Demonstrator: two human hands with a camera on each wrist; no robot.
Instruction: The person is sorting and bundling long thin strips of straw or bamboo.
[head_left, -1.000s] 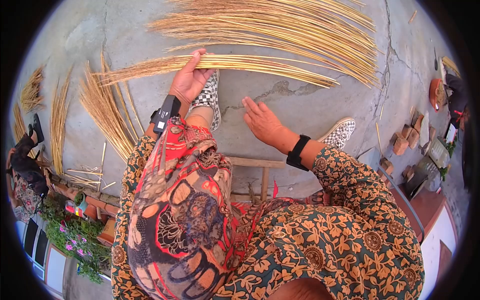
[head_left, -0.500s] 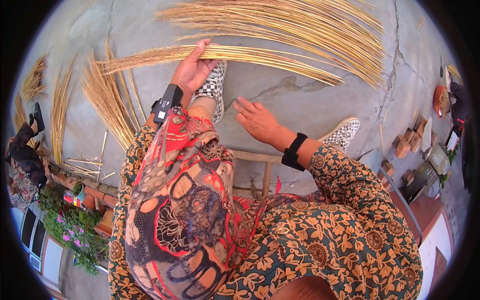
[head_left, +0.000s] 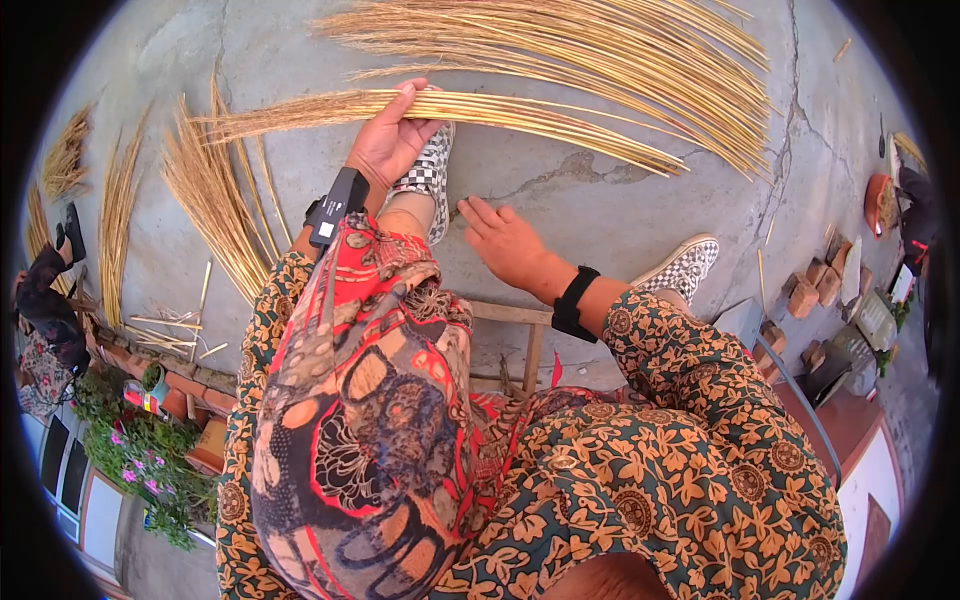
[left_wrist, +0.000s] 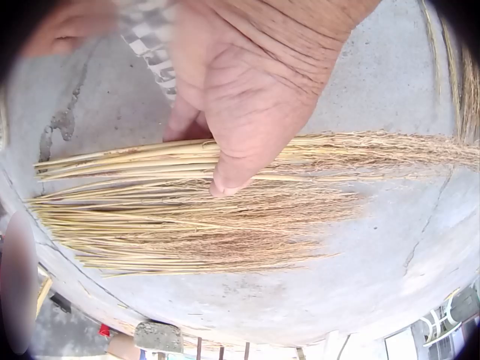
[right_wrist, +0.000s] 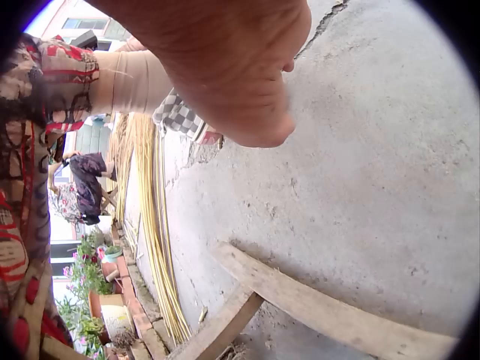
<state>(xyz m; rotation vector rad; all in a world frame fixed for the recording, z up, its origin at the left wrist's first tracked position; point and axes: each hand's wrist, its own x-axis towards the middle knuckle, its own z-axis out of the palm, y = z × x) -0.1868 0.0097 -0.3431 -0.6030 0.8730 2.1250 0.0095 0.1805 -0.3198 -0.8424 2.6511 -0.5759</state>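
My left hand (head_left: 388, 146) grips a slim bundle of dry broom stalks (head_left: 530, 117), its thumb laid across the top. The feathery tips of the bundle point left and the bare yellow stems run to the right. The left wrist view shows the thumb over the stems and other fingers behind, partly hidden. Beyond the bundle lies a wide spread of similar stalks (head_left: 610, 60) on the concrete. My right hand (head_left: 506, 244) hovers between the two shoes with its fingers fairly straight and holds nothing. In the right wrist view that hand (right_wrist: 240, 90) is above bare floor.
A checkered shoe (head_left: 432, 165) is just below the bundle, another checkered shoe (head_left: 683, 262) to the right. More stalks (head_left: 205, 190) lie at left. A wooden frame (head_left: 510, 314) stands between my legs. Bricks (head_left: 815, 285) lie at right; another person (head_left: 50, 315) sits far left.
My right hand has moved a little left and down toward my lap. The left hand keeps its grip on the bundle; the whole view shifted slightly.
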